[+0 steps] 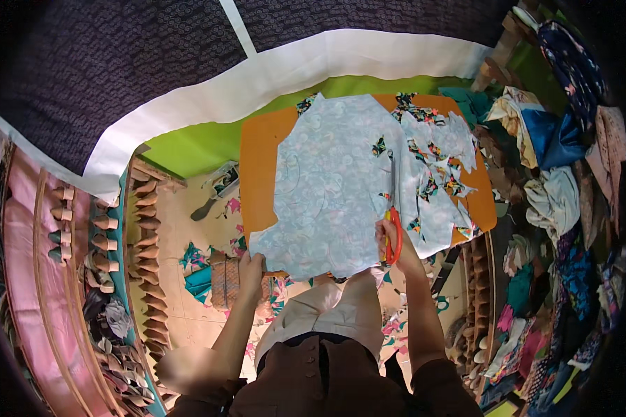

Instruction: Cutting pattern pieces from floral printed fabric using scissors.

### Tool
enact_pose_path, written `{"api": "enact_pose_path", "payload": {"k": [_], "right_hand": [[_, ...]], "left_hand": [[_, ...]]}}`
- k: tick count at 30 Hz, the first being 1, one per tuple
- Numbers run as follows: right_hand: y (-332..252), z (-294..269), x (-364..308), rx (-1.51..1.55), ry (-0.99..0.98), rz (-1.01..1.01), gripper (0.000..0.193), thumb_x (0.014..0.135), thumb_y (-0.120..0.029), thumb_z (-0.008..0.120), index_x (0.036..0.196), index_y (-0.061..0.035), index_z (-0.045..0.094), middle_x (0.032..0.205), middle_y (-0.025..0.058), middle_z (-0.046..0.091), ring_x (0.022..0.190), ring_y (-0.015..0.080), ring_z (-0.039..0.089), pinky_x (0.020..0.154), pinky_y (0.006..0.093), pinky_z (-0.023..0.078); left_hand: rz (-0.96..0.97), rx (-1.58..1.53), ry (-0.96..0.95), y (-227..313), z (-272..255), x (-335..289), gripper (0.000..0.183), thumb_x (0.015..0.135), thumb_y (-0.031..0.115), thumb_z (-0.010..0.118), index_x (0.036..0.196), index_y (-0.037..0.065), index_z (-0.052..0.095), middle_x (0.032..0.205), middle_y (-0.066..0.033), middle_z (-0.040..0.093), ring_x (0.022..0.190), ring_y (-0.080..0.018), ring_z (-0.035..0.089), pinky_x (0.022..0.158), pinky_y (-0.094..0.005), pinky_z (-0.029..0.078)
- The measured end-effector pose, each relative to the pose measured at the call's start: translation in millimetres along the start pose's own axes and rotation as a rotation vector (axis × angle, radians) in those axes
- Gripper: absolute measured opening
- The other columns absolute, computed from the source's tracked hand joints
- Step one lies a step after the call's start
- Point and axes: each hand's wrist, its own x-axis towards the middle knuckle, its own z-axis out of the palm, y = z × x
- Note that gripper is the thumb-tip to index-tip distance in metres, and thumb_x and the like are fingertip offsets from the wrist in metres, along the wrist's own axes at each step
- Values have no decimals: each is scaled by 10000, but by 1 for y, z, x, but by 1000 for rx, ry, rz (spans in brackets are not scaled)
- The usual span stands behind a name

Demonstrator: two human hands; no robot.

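Note:
A large pale blue-grey piece of cloth (327,187) lies wrong side up over an orange table (257,149). Its near edge hangs toward my body. My right hand (389,236) is closed round the handles of red-orange scissors (395,243) at the cloth's right part. Their blades point away from me along a fold or cut line. With its fingers closed, my left hand (252,265) pinches the cloth's near left corner. To the right of the scissors, a bunched, jagged-edged part of the cloth (424,146) shows dark floral print where it turns over.
Heaped fabrics (553,201) crowd the right side. Shelves with rows of pointed shoes or shoe forms (104,242) stand at the left. Colourful scraps (195,257) and a woven patterned item (225,281) lie on the floor. Dark patterned cloth with a white border (292,59) spans the top.

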Motion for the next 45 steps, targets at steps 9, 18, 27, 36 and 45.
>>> {"api": "enact_pose_path", "payload": {"k": [9,18,27,36,45], "right_hand": [[44,47,-35,-388,81,176,452,837,-479,414,839,-33,487,566,-6,416,468,94,452,419,232,360],[78,65,-50,-556,-40,-17,315,880,-354,382,800,-63,471,588,-4,439,475,91,405,441,254,328],[88,40,-54,-317,-69,252,333,872,-408,382,883,-78,428,648,-17,426,471,69,396,437,217,343],[107,2,-61,-273,-112,46,540,793,-309,547,1182,-52,275,853,40,438,684,107,446,570,227,405],[91,-7,-85,-128,-83,-8,637,749,-353,593,1210,-50,273,945,43,416,722,103,446,616,217,390]], "left_hand": [[-46,33,-302,-28,14,0,310,813,165,488,1068,-9,460,996,-86,534,878,-150,519,745,-280,425],[-404,-744,-393,-24,-3,3,367,845,291,472,1118,56,404,1076,-87,509,993,-219,497,870,-382,393],[-255,-335,-537,-44,26,-26,342,826,136,528,1112,-15,418,975,-35,522,921,-114,471,789,-268,385],[-472,-286,-573,-94,48,-32,337,824,154,535,1097,-12,428,1026,-107,524,904,-212,550,766,-308,449],[-418,-548,-445,-80,54,-35,316,847,186,461,1086,-16,419,1031,-141,511,932,-230,518,825,-337,418]]}}
